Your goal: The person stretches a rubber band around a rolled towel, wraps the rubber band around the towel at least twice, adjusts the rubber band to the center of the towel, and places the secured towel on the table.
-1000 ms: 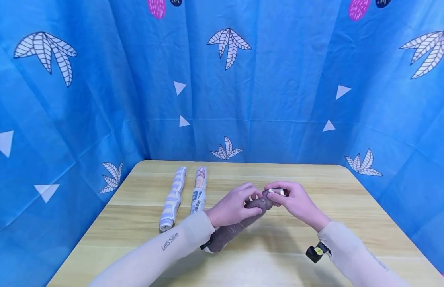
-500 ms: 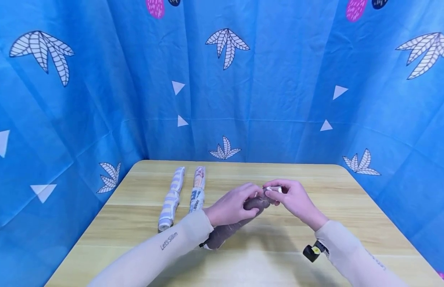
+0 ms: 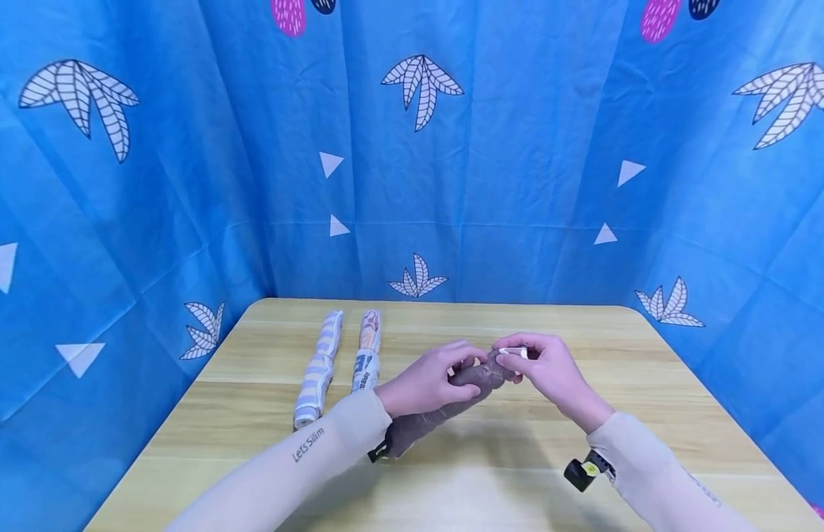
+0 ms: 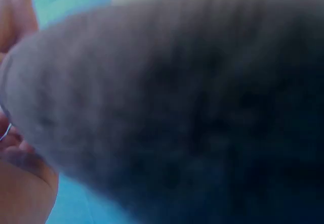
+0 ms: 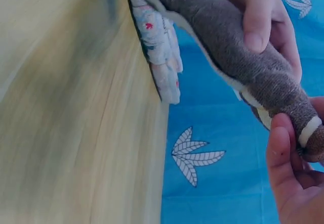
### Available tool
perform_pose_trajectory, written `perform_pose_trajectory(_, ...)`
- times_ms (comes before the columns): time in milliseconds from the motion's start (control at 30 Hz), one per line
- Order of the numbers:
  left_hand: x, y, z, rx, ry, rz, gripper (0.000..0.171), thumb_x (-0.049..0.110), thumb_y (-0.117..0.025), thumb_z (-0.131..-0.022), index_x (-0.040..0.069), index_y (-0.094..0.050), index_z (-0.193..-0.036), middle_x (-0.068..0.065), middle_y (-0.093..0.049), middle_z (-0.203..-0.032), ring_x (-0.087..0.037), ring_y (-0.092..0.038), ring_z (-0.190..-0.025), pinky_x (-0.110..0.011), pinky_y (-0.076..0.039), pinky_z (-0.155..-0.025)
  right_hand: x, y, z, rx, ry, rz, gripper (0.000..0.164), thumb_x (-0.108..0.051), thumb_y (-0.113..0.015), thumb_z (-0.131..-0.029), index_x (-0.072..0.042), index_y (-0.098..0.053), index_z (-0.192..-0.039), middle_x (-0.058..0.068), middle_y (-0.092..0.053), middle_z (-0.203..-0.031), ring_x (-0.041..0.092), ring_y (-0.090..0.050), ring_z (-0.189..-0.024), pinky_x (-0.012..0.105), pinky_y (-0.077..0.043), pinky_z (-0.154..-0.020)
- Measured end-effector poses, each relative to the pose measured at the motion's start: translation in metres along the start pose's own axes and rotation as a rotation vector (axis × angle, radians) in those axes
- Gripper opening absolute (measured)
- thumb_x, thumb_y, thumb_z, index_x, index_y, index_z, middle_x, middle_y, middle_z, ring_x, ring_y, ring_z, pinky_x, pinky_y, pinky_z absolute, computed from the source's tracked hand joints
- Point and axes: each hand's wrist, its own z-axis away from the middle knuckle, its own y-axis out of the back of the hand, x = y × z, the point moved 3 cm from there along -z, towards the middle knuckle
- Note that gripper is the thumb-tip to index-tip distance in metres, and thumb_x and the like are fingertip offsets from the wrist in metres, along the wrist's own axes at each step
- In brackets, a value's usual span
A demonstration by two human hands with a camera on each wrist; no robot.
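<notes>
In the head view, a rolled-up grey-brown knit garment [image 3: 414, 430] slants up to the right above the table. My left hand [image 3: 425, 380] grips its upper middle, thumb in front and fingers curled over. At the narrow right end, which has a white stripe, my right hand [image 3: 551, 373] pinches the cloth between thumb and fingers. The right wrist view shows the knit roll [image 5: 228, 37] bulging along its length, with a cream edge on its underside. Dark knit cloth [image 4: 126, 92] fills most of the left wrist view, blurred and very near.
Two more cloth rolls lie side by side on the wooden table [image 3: 584, 443]: one striped lavender and white [image 3: 316, 369], the other white with print [image 3: 366, 366], partly behind my left arm. A blue patterned curtain [image 3: 412, 185] surrounds the table's back and sides.
Both hands keep their hold on the grey-brown roll and barely shift. The roll's lower left end has lifted slightly. Its white-striped end moves a few pixels between frames.
</notes>
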Motion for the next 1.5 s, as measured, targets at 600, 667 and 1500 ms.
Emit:
perform_pose_trajectory(600, -0.003, -0.01, 0.01, -0.029, 0.097, 0.198, 0.037, 0.011, -0.066, -0.086, 0.021, -0.057, -0.12, 0.005, -0.052, -0.084, -0.005, -0.049, -0.074, -0.019, -0.042, -0.064, -0.001, -0.007, 0.003, 0.0, -0.063, -0.007, 0.02, -0.015, -0.074, -0.089, -0.004, -0.076, -0.105, 0.012, -0.072, -0.095, 0.015, -0.06, -0.069, 0.028, -0.052, -0.06)
perform_pose_trajectory(667, -0.002, -0.008, 0.009, -0.025, 0.104, 0.18, 0.039, 0.013, -0.066, -0.088, 0.022, -0.058, -0.125, 0.005, -0.051, -0.083, -0.006, -0.048, -0.073, -0.02, -0.041, -0.064, 0.001, -0.005, 0.003, 0.011, -0.059, -0.012, 0.02, -0.015, -0.074, -0.09, -0.003, -0.075, -0.105, 0.012, -0.072, -0.095, 0.015, -0.06, -0.069, 0.028, -0.053, -0.06)
perform_pose_trajectory(1500, -0.003, -0.013, 0.015, 0.013, 0.124, 0.184, 0.036, 0.011, -0.067, -0.083, 0.02, -0.059, -0.117, 0.006, -0.047, -0.078, -0.005, -0.044, -0.068, -0.019, -0.037, -0.06, 0.007, -0.011, -0.002, -0.022, -0.051, -0.013, 0.018, -0.01, -0.074, -0.088, 0.0, -0.075, -0.103, 0.013, -0.073, -0.092, 0.013, -0.057, -0.063, 0.027, -0.052, -0.056)
